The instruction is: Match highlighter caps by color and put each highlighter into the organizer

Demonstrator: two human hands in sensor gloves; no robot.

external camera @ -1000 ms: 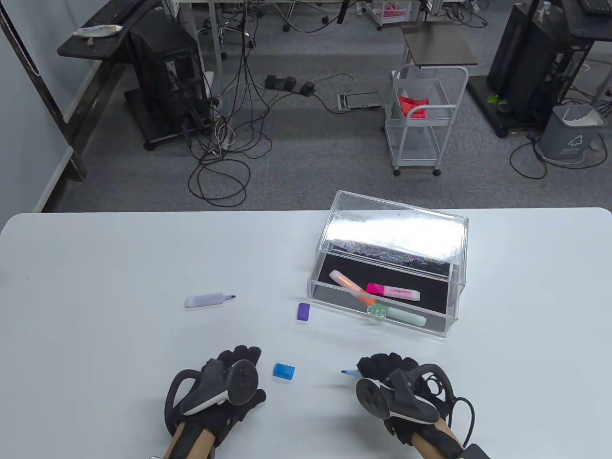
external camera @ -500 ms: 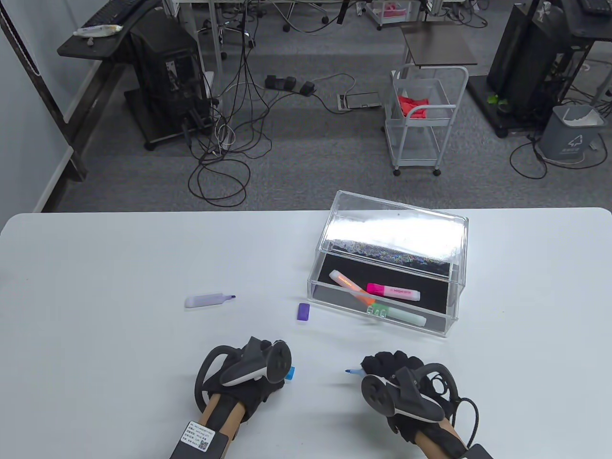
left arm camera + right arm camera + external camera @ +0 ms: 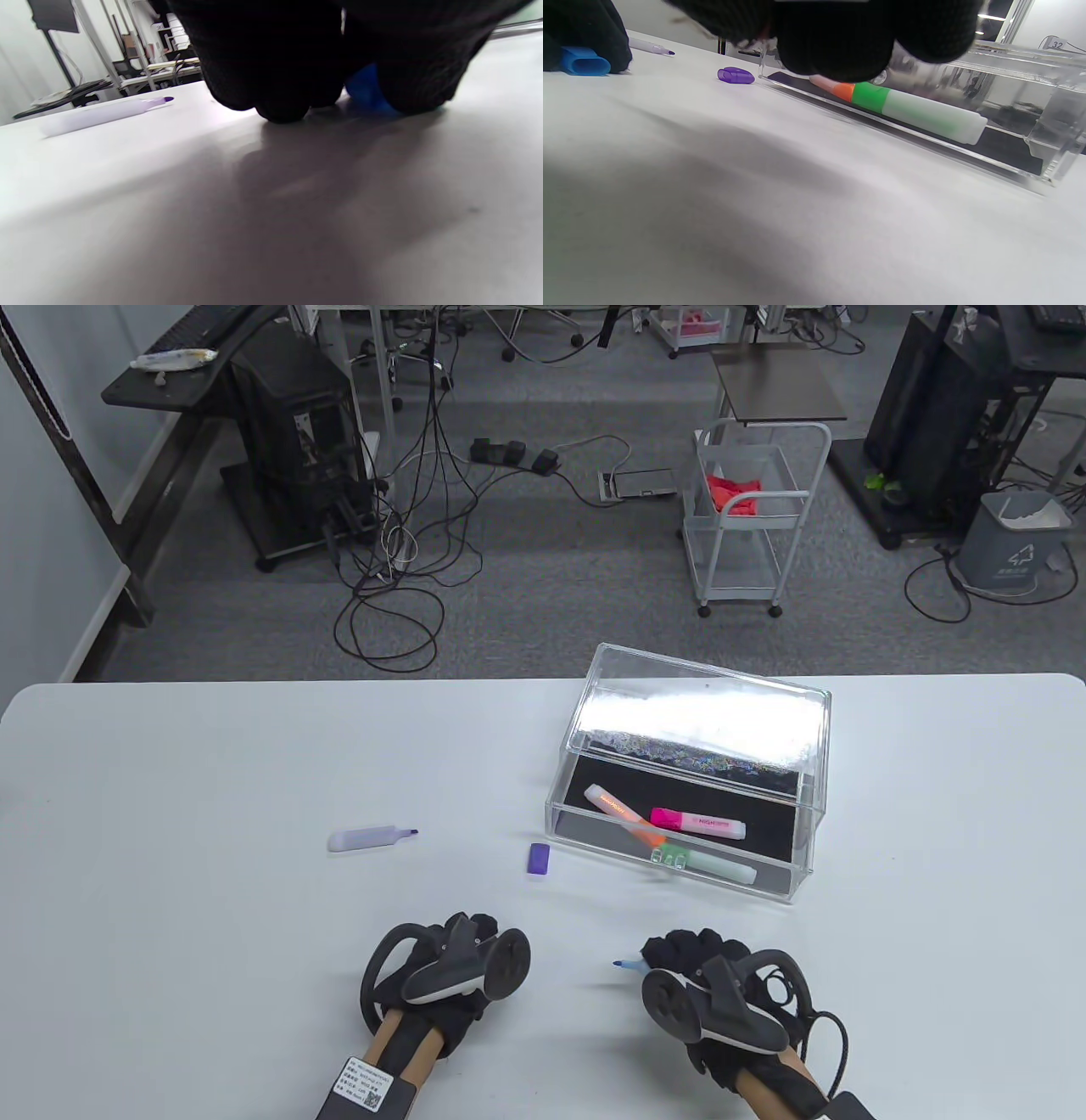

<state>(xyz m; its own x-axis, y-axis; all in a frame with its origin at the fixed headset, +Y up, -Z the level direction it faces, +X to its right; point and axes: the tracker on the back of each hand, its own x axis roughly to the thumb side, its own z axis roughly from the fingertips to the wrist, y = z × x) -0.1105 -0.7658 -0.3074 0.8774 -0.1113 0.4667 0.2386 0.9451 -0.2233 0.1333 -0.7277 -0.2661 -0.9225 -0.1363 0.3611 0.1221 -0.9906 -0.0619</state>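
My left hand (image 3: 472,935) lies over the blue cap, which its tracker hides from the table view. In the left wrist view the blue cap (image 3: 365,90) sits on the table, pinched between my gloved fingers (image 3: 275,63). It also shows in the right wrist view as the blue cap (image 3: 584,62). My right hand (image 3: 683,954) grips the uncapped blue highlighter (image 3: 626,965), tip pointing left. An uncapped purple highlighter (image 3: 369,838) and a purple cap (image 3: 539,858) lie apart further back.
The clear organizer (image 3: 806,848) stands at the right with its lid raised. It holds an orange highlighter (image 3: 619,813), a pink highlighter (image 3: 700,823) and a green highlighter (image 3: 708,865). The white table (image 3: 170,780) ends at a rounded far edge.
My left hand slid right and closed over the blue cap, which is now hidden in the table view. My right hand with the blue highlighter barely moved.
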